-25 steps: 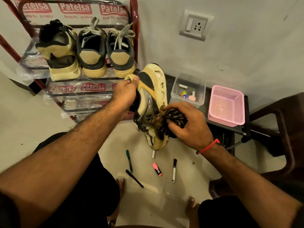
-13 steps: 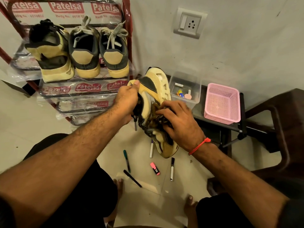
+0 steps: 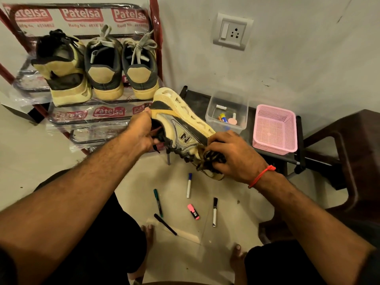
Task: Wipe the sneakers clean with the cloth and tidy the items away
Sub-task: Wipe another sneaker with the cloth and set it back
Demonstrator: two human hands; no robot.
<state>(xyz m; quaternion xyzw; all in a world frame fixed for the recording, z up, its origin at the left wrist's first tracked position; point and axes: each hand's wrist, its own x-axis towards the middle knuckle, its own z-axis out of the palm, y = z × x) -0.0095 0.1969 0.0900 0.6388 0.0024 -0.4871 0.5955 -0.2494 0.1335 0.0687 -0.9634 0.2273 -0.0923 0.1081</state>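
Gripping the heel of a yellow and black sneaker (image 3: 181, 128), the left hand (image 3: 141, 133) has its fingers curled into the collar and its thumb laid over the back. The shoe is held in the air, on its side, sole turned away toward the wall, toe pointing down to the right. At that toe end the right hand (image 3: 236, 156) is clamped on a bunched, dark patterned cloth (image 3: 209, 160) and presses it against the shoe's side near the front. The two hands sit apart, one at each end of the sneaker.

Beyond the left hand stands a shoe rack (image 3: 86, 118) still wrapped in printed plastic, with three more sneakers (image 3: 102, 66) lined up heel-out on its upper shelf. Just beyond the right hand, on a low dark tabletop (image 3: 197, 99), is a clear plastic box (image 3: 227, 112) holding a few small items, and to the right of it a pink mesh basket (image 3: 275, 129).

Below the hands, on the floor (image 3: 236, 212), lie several loose pens: a white marker with a blue cap (image 3: 189, 185), a green marker (image 3: 158, 202), a black pen (image 3: 165, 224), a pink highlighter (image 3: 193, 211) and a white marker with a black cap (image 3: 214, 212). A red thread (image 3: 261, 174) circles the right wrist.
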